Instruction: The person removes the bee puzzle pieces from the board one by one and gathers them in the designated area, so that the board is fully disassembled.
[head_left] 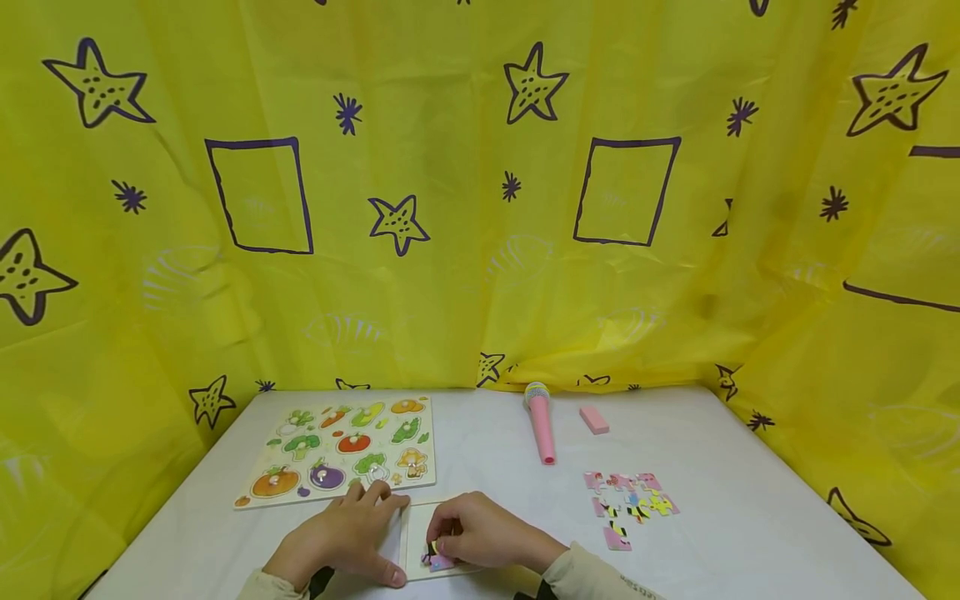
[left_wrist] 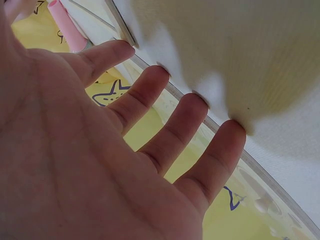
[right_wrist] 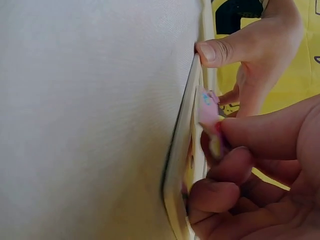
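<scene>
A small white puzzle tray [head_left: 404,546] with a raised rim lies at the table's front. My left hand [head_left: 348,529] rests at its left side, thumb and index finger touching the rim. In the left wrist view the fingers [left_wrist: 187,117] are spread and fairly straight, holding nothing. My right hand [head_left: 483,529] is over the tray and pinches a pink jigsaw piece [right_wrist: 207,111] between thumb and fingers. In the head view the piece [head_left: 438,562] shows pink, black and yellow near the tray's lower left; the hand covers part of the tray.
Several loose jigsaw pieces [head_left: 617,537] lie on the right of the white table [head_left: 502,458]. A vegetable peg board [head_left: 311,446] lies at the left, close to the left hand. Farther back are a pink toy microphone [head_left: 543,429] and a pink block [head_left: 594,420]. A yellow curtain [head_left: 450,292] surrounds the table.
</scene>
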